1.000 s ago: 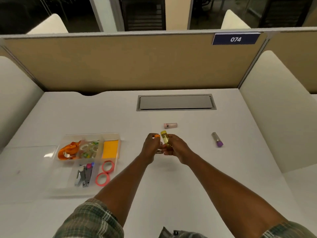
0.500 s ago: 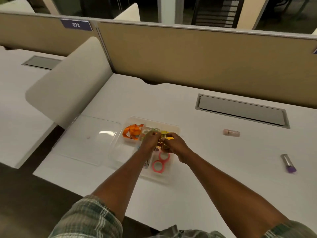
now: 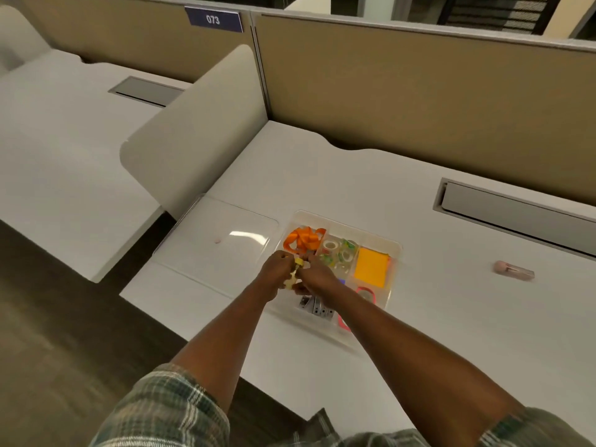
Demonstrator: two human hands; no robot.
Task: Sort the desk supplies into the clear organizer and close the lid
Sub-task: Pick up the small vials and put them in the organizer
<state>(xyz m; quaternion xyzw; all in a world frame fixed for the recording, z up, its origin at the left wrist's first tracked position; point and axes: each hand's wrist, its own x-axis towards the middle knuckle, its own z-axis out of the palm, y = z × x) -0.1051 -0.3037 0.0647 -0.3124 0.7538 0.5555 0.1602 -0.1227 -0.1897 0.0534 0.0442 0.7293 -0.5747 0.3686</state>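
While both hands work together above the front-left part of the clear organizer (image 3: 396, 251), the head view shows the left hand (image 3: 276, 273) and the right hand (image 3: 318, 276) curled in from either side of a small yellow tube (image 3: 294, 275). Each pinches it, and it hangs between them above the tray and is not yet set down. Which compartment lies right under it cannot be told, since the hands cover that corner. Already in the organizer are an orange ribbon (image 3: 303, 238) at the back left, tape rolls (image 3: 338, 253) in the back middle, an orange pad (image 3: 371, 267) at the back right, pink rings (image 3: 366, 293) in front of the pad, and a metal stapler-like tool (image 3: 315, 308) near the front edge. The lid (image 3: 219, 240) lies flat and open on the bench (image 3: 451, 317), just beside the tray's left side. A pink capped piece (image 3: 513, 271) rests well apart to the right. The step in hand looks like placing the yellow tube. The next move would call for lowering it into a free section and letting go, then reaching right for the pink piece before the lid can be swung over and pressed shut.
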